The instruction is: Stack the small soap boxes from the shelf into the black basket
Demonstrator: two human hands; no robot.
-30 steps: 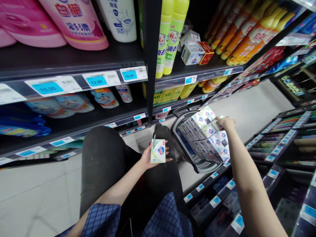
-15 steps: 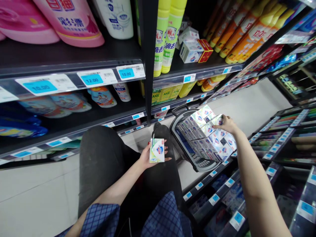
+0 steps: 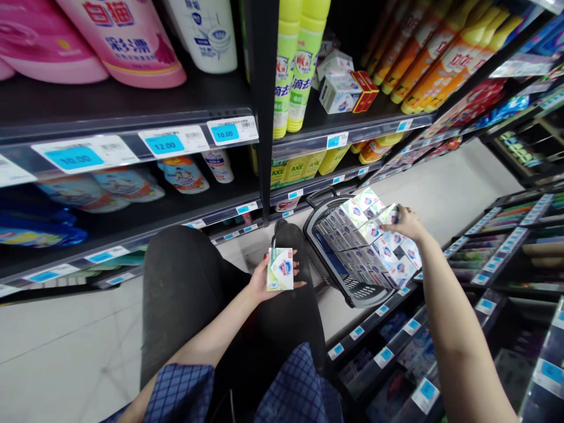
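I crouch in a shop aisle. My left hand grips a small white soap box with a blue logo, held over my dark trouser knee. My right hand reaches out to a dark shopping basket on the floor, heaped with several of the same soap boxes. Its fingers are closed on one box at the top of the pile.
Dark shelves with blue price tags stand on the left, holding pink refill pouches, yellow-green bottles and orange bottles. Soap cartons sit on the middle shelf. Low shelves line the right. Pale floor tiles run down the aisle.
My right hand has closed on a box at the top of the pile and tilted it up slightly. The left hand and its box have barely moved.
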